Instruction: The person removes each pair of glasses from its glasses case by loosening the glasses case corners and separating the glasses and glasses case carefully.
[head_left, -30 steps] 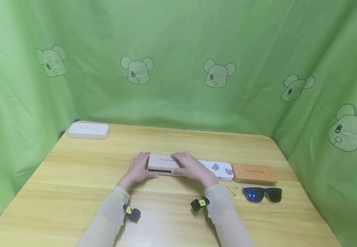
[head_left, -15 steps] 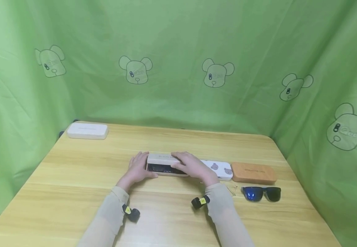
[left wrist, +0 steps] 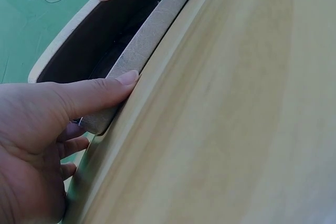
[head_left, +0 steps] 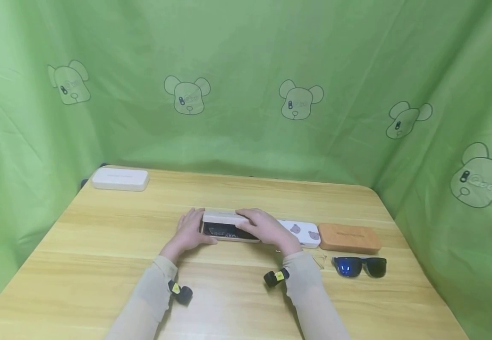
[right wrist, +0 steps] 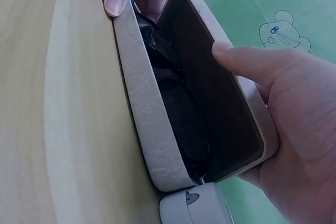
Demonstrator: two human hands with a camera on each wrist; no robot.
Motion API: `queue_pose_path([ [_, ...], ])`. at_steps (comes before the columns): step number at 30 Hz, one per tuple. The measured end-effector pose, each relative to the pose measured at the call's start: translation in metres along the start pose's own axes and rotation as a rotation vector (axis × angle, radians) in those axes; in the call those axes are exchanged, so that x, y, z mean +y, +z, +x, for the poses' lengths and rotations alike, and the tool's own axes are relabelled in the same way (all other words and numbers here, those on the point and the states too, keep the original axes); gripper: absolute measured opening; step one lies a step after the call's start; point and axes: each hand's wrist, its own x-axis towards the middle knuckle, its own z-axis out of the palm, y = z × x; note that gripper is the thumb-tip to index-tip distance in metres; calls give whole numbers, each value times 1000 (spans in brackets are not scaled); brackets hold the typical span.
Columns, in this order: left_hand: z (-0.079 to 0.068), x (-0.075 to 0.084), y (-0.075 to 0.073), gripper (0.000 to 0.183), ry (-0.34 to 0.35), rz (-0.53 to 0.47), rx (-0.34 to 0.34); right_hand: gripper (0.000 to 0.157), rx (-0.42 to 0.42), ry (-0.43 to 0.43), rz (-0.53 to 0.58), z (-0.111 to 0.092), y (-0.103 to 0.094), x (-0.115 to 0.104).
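Observation:
A beige glasses case (head_left: 220, 216) lies partly open at the middle of the table, its dark lining showing. At its left end my left hand (head_left: 189, 232) holds the base (left wrist: 149, 35), the thumb along the front and the other fingers behind. My right hand (head_left: 267, 231) pinches the raised lid (right wrist: 210, 19), thumb on the front edge and fingers behind it. Dark-lensed glasses (right wrist: 163, 48) lie inside the case, as the right wrist view shows. Right of it, partly behind my right hand, is a white case with bear prints (head_left: 299, 233).
An orange-brown case (head_left: 350, 238) continues the row to the right. In front lie blue-black sunglasses (head_left: 359, 267) and thin wire-framed glasses (head_left: 320, 259), partly hidden by my right sleeve. A white case (head_left: 120, 179) sits at the far left corner. Green curtains (head_left: 246, 137) surround the table.
The beige case's lid has swung up and back under my right hand, baring the dark inside and some light lettering. My left hand has stayed at the case's left end.

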Motion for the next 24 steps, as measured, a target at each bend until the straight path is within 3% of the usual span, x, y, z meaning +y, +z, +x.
queue_pose_path([
  [12, 3, 0, -2, 105, 3, -3, 9, 54, 23, 33, 78, 2, -4, 1],
  [24, 3, -2, 0, 104, -3, 6, 11, 48, 113, -6, 51, 4, 0, 2],
])
